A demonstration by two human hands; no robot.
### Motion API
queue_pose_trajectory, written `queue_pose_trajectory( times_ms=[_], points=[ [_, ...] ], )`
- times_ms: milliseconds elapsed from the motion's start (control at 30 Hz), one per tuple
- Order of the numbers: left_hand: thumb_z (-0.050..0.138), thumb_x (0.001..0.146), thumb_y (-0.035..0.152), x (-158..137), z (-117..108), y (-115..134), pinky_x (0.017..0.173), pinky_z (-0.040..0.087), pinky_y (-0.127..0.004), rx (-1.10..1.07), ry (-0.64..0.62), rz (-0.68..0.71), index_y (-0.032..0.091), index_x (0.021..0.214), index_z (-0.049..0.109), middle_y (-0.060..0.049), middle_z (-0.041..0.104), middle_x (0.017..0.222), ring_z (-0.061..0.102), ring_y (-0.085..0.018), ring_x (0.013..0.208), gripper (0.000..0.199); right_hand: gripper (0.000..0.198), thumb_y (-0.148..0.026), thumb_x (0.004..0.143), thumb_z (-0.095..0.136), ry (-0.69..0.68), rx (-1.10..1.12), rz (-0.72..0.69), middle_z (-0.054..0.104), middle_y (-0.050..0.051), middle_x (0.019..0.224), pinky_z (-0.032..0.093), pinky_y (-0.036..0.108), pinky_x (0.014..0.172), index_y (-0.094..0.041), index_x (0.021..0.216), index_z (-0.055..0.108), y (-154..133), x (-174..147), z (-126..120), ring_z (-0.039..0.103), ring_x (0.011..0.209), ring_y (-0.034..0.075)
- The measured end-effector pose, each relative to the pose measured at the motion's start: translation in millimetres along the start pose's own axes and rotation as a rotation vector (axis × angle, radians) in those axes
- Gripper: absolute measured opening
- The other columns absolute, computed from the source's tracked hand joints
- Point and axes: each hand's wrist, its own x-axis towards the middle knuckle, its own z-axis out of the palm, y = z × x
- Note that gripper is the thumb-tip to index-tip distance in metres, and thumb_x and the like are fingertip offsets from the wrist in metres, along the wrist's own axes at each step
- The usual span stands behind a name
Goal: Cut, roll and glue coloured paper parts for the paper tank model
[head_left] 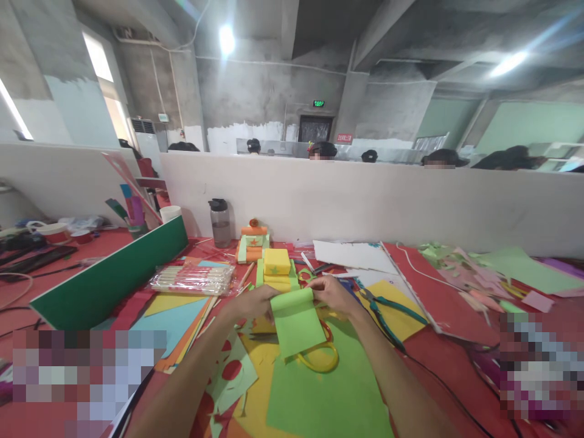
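Note:
A light green sheet of paper (298, 328) is stretched between my hands, its far edge curled into a roll. My left hand (261, 302) pinches the left end of the roll, and my right hand (336, 294) grips the right end. Beneath the sheet lie yellow-handled scissors (331, 363), partly covered. A larger green sheet (328, 401) and white paper with cut-out circles (239, 365) spread below my hands. Just beyond them sits a yellow paper block with a green star (276, 263), and behind it an orange and green paper model (253, 243).
Pliers with teal handles (387, 313) lie on yellow paper at right. Wrapped sticks (194, 278) and a green board (118, 271) are at left. A water bottle (219, 224) stands by the white partition (283, 194). Paper scraps (483, 277) cover the far right. Other people's heads show beyond the partition.

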Motion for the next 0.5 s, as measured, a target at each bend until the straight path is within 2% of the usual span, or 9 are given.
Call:
queue_pose_trajectory(
  times_ms=[200,367,500],
  points=[
    [0.042,0.056,0.008,0.6,-0.2,-1.0,0.061,0.051,-0.024,-0.007,0.013,-0.001,0.016,0.085,0.068,-0.003,0.07,0.077,0.066,-0.016,0.065,0.04,0.025,-0.04,0.074,0.077,0.012,-0.023,-0.026,0.072,0.004,0.072,0.051,0.028,0.063,-0.017,0.082,0.08,4.6,3.2,-1.2,0.065,0.065,0.017],
    [0.041,0.057,0.01,0.4,-0.8,0.5,0.06,0.052,-0.025,0.03,0.062,-0.003,0.015,0.087,0.068,-0.006,0.072,0.085,0.067,-0.017,0.066,0.041,0.023,-0.039,0.074,0.076,0.02,-0.014,-0.052,0.072,0.004,0.07,0.049,0.026,0.06,-0.017,0.079,0.079,7.3,4.0,-1.7,0.063,0.061,0.015],
    [0.044,0.06,0.012,-0.6,-0.7,3.5,0.058,0.051,-0.025,0.08,0.045,-0.003,0.016,0.082,0.067,-0.005,0.071,0.084,0.067,-0.018,0.067,0.032,0.024,-0.039,0.073,0.077,-0.015,0.019,-0.029,0.071,0.003,0.069,0.049,0.026,0.06,-0.016,0.08,0.079,5.5,2.5,-1.5,0.062,0.06,0.015]
  ],
)
